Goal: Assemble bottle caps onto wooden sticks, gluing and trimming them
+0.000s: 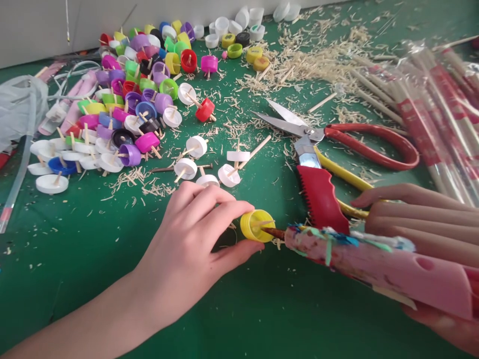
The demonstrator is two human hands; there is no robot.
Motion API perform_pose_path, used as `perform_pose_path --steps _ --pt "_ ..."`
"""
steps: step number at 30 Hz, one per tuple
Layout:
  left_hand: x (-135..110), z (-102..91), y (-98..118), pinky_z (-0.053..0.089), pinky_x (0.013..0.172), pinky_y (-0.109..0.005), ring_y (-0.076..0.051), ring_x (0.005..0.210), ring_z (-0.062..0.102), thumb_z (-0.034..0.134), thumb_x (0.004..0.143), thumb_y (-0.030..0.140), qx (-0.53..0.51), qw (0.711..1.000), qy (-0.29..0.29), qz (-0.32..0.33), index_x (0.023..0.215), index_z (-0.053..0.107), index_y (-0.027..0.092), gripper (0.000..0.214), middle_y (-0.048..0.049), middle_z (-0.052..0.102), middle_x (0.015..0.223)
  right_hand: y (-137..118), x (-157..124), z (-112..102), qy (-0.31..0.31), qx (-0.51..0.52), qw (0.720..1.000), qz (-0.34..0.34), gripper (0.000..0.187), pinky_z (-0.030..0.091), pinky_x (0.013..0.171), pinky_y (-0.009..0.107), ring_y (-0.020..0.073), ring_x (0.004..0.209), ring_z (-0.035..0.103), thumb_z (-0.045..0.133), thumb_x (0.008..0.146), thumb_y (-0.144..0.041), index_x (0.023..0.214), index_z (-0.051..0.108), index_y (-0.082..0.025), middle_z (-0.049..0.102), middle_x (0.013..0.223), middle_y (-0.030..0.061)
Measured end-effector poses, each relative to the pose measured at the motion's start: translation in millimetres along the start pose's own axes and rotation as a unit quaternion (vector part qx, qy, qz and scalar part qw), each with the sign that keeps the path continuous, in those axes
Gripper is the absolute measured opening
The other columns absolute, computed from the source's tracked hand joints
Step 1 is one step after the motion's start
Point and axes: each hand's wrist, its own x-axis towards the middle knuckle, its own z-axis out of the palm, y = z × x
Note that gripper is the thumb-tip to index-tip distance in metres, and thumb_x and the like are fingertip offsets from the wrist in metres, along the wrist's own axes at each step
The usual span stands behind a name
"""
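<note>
Left hand [194,229] pinches the yellow cap [254,232] between thumb and fingers, hollow turned toward the right hand [422,222], seemingly to let the pink tool [377,269], gripped there with fingers loosely extended, reach the stick [265,222] inside.

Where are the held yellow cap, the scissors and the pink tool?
Yellow cap [256,233]: head view, on its inner face.
Scissors [313,133]: head view, on the metal near the pivot.
Pink tool [377,270]: head view, midway along its body.
</note>
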Motion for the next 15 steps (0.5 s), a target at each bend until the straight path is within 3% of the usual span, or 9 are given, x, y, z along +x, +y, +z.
perform_pose_path --steps 3,6,15 --pt "-0.2 0.1 -0.2 0.046 0.083 -0.033 -0.018 0.091 0.052 0.062 0.087 0.032 0.000 1.000 -0.002 -0.001 0.102 0.064 0.024 0.018 -0.0029 0.067 0.093 1.8 7.9 -3.9 -0.055 0.008 0.996 -0.064 0.015 0.052 0.077 0.045 0.0215 0.070 0.063 0.044 0.092 -0.041 0.084 0.046 -0.028 0.060 0.069 0.0018" --pt "-0.7 0.3 -1.2 0.046 0.083 -0.033 -0.018 0.091 0.052 0.063 0.086 0.031 -0.004 1.000 -0.001 -0.003 0.103 0.064 0.025 0.018 -0.0028 0.066 0.093 6.2 12.3 -7.6 -0.064 0.006 0.995 -0.078 0.018 0.053 0.081 0.042 0.0220 0.079 0.064 0.042 0.092 -0.043 0.082 0.046 -0.029 0.059 0.068 0.0017" --pt "-1.4 0.4 -2.5 0.045 0.083 -0.033 -0.019 0.091 0.052 0.062 0.087 0.032 -0.005 1.000 0.001 0.005 0.103 0.065 0.024 0.018 -0.0032 0.065 0.093 4.5 7.0 -7.0 -0.075 0.038 0.996 -0.021 0.020 0.050 0.087 0.046 0.0213 0.074 0.063 0.037 0.095 -0.039 0.082 0.047 -0.029 0.062 0.073 0.0017"
